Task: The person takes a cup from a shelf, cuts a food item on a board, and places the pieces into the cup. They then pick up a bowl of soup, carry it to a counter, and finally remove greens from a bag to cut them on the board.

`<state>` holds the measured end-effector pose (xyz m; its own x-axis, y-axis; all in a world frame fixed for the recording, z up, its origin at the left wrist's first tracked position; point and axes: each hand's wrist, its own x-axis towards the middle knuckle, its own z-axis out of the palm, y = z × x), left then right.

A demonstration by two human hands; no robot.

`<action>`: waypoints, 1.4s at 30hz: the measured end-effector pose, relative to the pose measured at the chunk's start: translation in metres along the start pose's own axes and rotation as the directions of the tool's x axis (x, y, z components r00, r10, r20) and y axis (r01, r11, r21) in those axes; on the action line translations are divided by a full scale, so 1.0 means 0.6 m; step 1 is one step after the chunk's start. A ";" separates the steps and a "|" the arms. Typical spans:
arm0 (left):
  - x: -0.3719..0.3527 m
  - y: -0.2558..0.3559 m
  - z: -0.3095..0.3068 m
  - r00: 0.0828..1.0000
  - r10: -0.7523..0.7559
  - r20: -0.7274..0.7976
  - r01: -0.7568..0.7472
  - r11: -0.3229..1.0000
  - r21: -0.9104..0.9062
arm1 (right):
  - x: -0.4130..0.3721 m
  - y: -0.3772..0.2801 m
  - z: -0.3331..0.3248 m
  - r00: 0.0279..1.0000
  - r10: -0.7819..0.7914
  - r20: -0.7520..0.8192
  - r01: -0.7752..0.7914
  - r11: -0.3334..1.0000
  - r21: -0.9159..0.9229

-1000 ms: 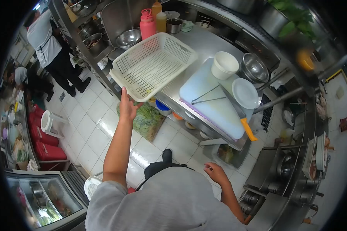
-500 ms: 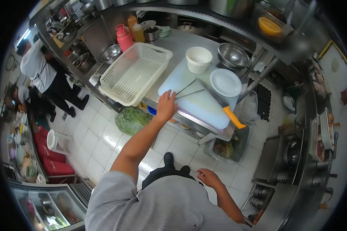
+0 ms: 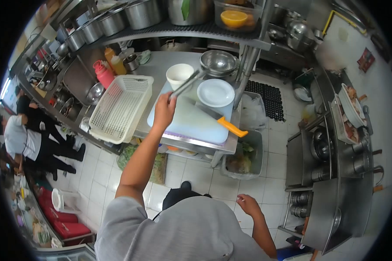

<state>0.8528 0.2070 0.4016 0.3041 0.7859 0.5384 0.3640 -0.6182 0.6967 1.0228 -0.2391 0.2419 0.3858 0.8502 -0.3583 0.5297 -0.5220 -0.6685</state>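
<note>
Left hand (image 3: 164, 111) grips metal tongs (image 3: 187, 84) over the cutting board (image 3: 185, 115)

The left hand is closed around the tongs at their near end. They slant up and away to the right above the board, their far end crossing in front of a white bowl (image 3: 178, 72) at the board's far edge. The right hand (image 3: 247, 204) hangs low beside the body, over the tiled floor (image 3: 222, 187); it shows small here, so I cannot tell whether it is open or closed.

On the board lies a knife (image 3: 232, 126), its orange handle sticking out past the right edge. A white plate (image 3: 215, 92) sits at the board's far right, with a metal bowl (image 3: 218, 63) behind it. To the left, a cream perforated basket (image 3: 128, 93) rests on the steel table (image 3: 157, 61), near a pink bottle (image 3: 103, 75). Above, a shelf (image 3: 178, 31) carries pots (image 3: 144, 14) and a clear container with a cut orange (image 3: 234, 18).
</note>
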 end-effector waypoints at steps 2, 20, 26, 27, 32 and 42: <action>0.087 0.039 0.026 0.996 0.084 0.000 -0.084 0.996 0.019 | -0.012 -0.019 0.003 0.997 0.077 0.020 -0.078 0.994 0.082; 0.292 0.164 0.307 0.936 0.213 0.279 -0.193 0.976 -0.098 | -0.005 -0.130 0.107 0.953 0.301 -0.032 -0.283 0.922 0.263; 0.262 0.000 0.107 0.774 0.087 0.627 -0.246 0.954 0.171 | 0.061 -0.188 0.080 0.979 0.158 -0.130 -0.132 0.973 0.190; 0.255 -0.039 0.074 0.813 0.099 0.574 -0.301 0.916 0.267 | 0.079 -0.209 0.071 0.986 0.118 -0.117 -0.094 0.976 0.194; 0.222 -0.171 0.003 0.798 0.105 0.593 -0.472 0.721 0.507 | 0.205 -0.276 0.044 0.974 -0.156 -0.162 0.177 0.976 0.127; 0.200 -0.200 0.060 0.719 0.080 0.691 -0.562 0.651 0.510 | 0.605 -0.220 -0.111 0.713 -0.044 -0.700 0.015 0.999 -0.047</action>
<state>0.8772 0.3750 0.3654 0.8557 0.5046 0.1150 0.5149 -0.8524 -0.0910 1.1436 0.1338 0.2435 0.7806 0.5814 0.2295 0.5701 -0.5117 -0.6428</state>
